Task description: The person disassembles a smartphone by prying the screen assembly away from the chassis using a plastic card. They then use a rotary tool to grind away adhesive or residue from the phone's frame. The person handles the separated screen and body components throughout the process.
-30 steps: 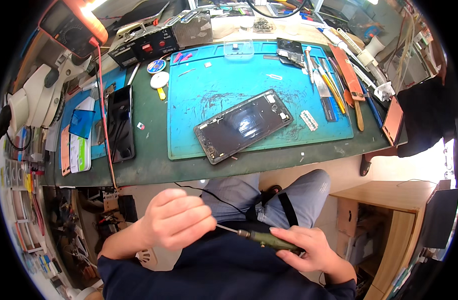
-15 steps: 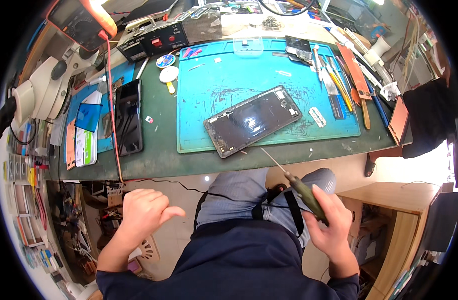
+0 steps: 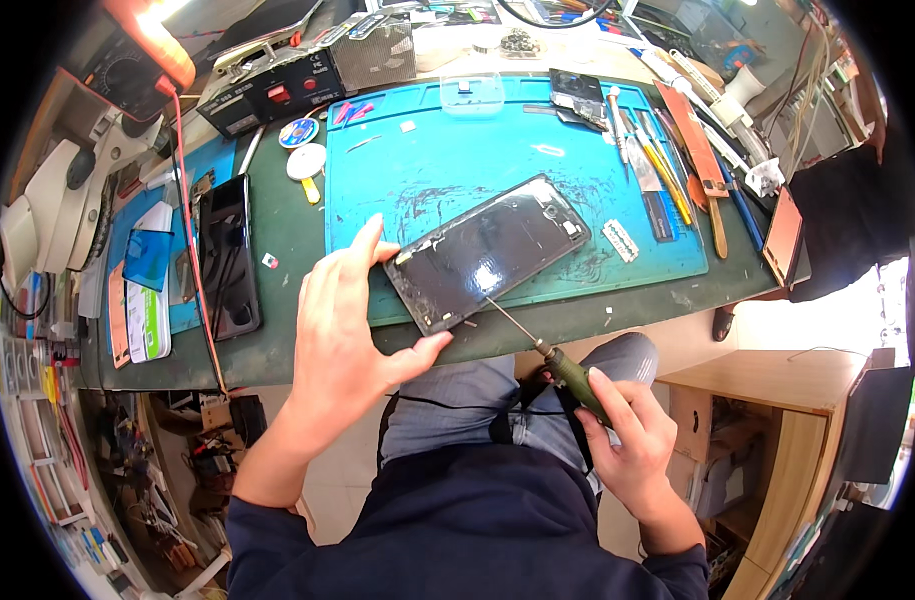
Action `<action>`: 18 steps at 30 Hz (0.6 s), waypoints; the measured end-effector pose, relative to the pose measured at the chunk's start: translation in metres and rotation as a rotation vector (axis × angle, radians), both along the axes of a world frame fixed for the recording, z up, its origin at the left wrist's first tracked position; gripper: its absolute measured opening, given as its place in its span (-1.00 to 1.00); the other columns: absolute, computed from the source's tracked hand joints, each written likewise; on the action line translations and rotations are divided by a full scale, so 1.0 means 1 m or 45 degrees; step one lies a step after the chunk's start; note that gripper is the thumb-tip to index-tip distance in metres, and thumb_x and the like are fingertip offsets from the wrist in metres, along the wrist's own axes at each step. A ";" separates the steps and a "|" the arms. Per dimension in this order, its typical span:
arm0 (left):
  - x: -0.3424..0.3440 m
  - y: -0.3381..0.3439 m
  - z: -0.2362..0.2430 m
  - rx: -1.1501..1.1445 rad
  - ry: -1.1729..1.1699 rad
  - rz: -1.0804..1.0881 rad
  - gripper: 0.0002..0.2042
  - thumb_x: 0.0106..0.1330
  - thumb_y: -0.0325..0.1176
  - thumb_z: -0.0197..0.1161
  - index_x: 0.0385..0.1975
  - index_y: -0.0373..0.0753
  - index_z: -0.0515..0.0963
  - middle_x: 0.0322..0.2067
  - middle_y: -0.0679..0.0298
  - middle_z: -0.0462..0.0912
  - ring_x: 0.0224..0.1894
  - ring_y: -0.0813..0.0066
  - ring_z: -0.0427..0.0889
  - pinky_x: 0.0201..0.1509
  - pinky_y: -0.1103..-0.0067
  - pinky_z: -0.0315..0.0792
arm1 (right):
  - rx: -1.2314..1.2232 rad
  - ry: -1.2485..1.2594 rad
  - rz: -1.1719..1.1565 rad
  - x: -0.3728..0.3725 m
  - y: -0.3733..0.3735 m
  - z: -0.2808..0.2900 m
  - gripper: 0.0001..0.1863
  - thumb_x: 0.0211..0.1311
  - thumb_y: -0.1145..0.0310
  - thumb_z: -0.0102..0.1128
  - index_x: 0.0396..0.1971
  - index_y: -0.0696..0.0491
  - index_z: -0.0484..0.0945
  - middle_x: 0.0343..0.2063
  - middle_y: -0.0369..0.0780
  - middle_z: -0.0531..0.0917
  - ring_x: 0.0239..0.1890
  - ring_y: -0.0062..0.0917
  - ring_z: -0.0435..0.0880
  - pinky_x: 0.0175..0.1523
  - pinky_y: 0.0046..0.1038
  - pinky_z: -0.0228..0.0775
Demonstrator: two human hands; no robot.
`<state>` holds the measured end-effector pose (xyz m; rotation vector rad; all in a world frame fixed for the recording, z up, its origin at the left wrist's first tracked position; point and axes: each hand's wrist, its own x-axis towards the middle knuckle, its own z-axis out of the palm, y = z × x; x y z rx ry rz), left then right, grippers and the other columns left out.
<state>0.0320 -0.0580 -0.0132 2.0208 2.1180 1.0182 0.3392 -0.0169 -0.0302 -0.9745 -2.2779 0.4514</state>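
A dark phone screen in its frame [image 3: 477, 262] lies tilted across the front edge of the blue work mat [image 3: 387, 185]. Its surface reflects a bright spot, and small bits show along its rim. My left hand [image 3: 342, 335] takes its left end between fingers and thumb, fingertips at one corner and the thumb by the other. Wrapped in my right hand [image 3: 632, 440] is a green-handled tool with a thin metal shaft [image 3: 574, 388]. The shaft's tip reaches the phone's near edge, at about the middle of that side. Whether it touches is hard to tell.
Another black phone [image 3: 225, 255] lies left of the mat, beside a red cable [image 3: 189, 215]. On the mat are a razor blade [image 3: 620, 241], a clear box [image 3: 471, 93] and hand tools [image 3: 667, 180]. A black power unit [image 3: 277, 93] stands behind; a microscope [image 3: 52, 200] is far left.
My left hand has risen from beside my lap to the phone's left end, its fingers spreading around it. My right hand has brought the tool's tip up and left to the near edge. The view has shifted slightly.
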 end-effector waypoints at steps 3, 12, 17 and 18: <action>0.002 0.000 -0.001 0.034 -0.005 0.014 0.08 -0.20 -0.28 0.67 0.42 -0.38 0.21 0.02 0.16 0.60 0.04 0.19 0.54 0.20 0.28 0.37 | 0.001 -0.006 -0.011 -0.002 0.000 -0.001 -0.37 -0.13 0.59 0.53 0.09 -0.02 0.68 -0.37 -0.27 0.63 -0.45 -0.46 0.62 -0.40 -0.45 0.46; 0.003 0.000 -0.005 0.046 -0.012 0.053 0.15 -0.24 -0.27 0.68 0.46 -0.36 0.16 -0.02 0.18 0.64 0.07 0.22 0.57 0.30 0.30 0.32 | -0.003 -0.097 0.012 -0.004 -0.005 0.006 -0.37 -0.11 0.59 0.52 0.10 -0.03 0.69 -0.39 -0.28 0.61 -0.45 -0.47 0.61 -0.43 -0.45 0.44; 0.003 0.000 -0.005 0.041 -0.026 0.060 0.17 -0.27 -0.28 0.70 0.47 -0.35 0.15 -0.02 0.18 0.64 0.08 0.23 0.57 0.30 0.29 0.32 | -0.002 -0.117 0.033 -0.005 -0.010 0.006 -0.35 -0.12 0.59 0.51 0.12 -0.03 0.68 -0.39 -0.28 0.60 -0.46 -0.48 0.60 -0.44 -0.46 0.43; 0.003 0.000 -0.004 0.053 -0.009 0.053 0.16 -0.27 -0.26 0.70 0.46 -0.36 0.16 -0.02 0.17 0.64 0.05 0.22 0.57 0.25 0.29 0.35 | 0.009 -0.109 0.018 -0.006 -0.010 0.005 -0.35 -0.12 0.59 0.51 0.12 -0.02 0.68 -0.39 -0.28 0.60 -0.46 -0.48 0.60 -0.44 -0.46 0.43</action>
